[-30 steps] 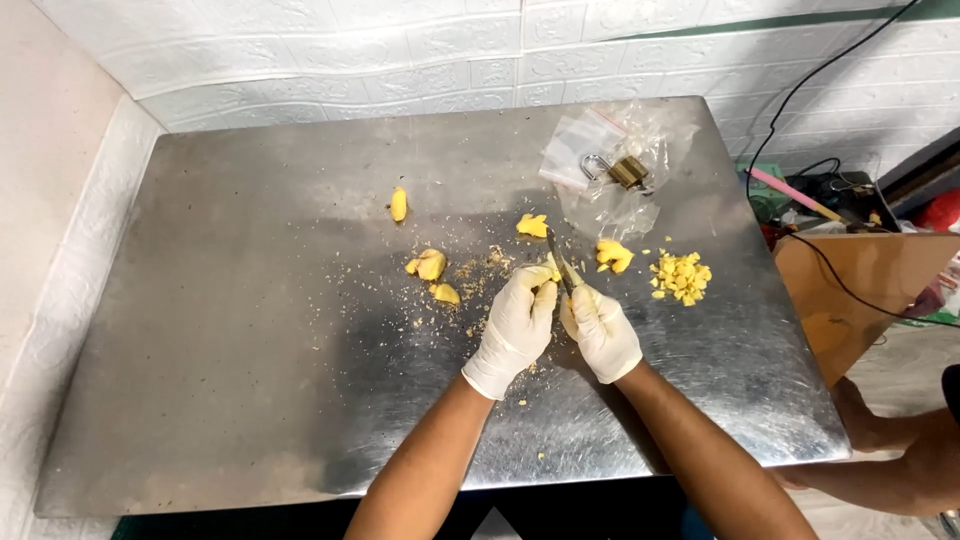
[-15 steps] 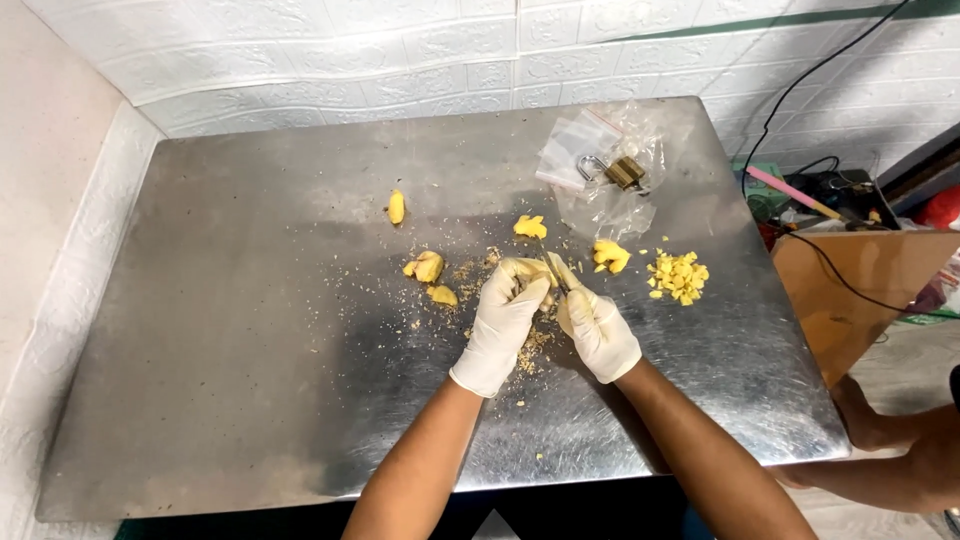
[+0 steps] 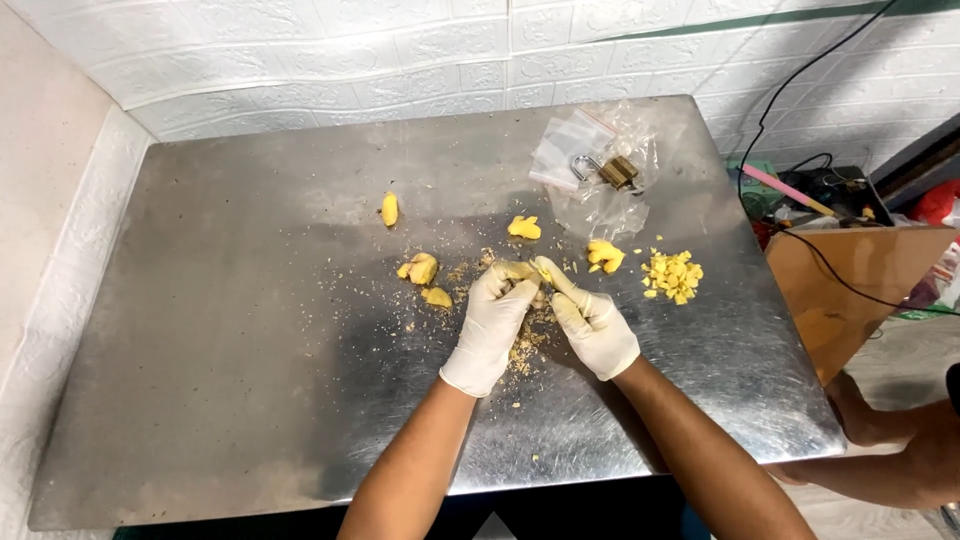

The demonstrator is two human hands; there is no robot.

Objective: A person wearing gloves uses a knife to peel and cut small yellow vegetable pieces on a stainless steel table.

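Observation:
Both my hands wear white gloves and meet over the middle of a steel table (image 3: 250, 400). My left hand (image 3: 492, 325) is closed on a yellow ginger piece (image 3: 518, 270) at its fingertips. Touching that piece from the right, my right hand (image 3: 592, 322) grips a small blade that is mostly hidden by its fingers. Brown peel scraps (image 3: 524, 348) lie under and between the hands. Peeled yellow ginger chunks lie around them: one far left (image 3: 389, 208), two at the left (image 3: 420, 268), one behind (image 3: 523, 227) and one to the right (image 3: 604, 256). A pile of chopped bits (image 3: 672, 276) lies further right.
A clear plastic bag with a brass padlock (image 3: 612, 172) lies at the table's back right. White tiled wall runs behind and to the left. Right of the table stand a cardboard box (image 3: 850, 290) and black cables (image 3: 800, 200). Another person's arm (image 3: 890, 465) rests low at the right.
My hands have stayed together over the peel scraps, shifting slightly as they work the ginger piece. The blade that stuck up from my right hand is now tucked lower.

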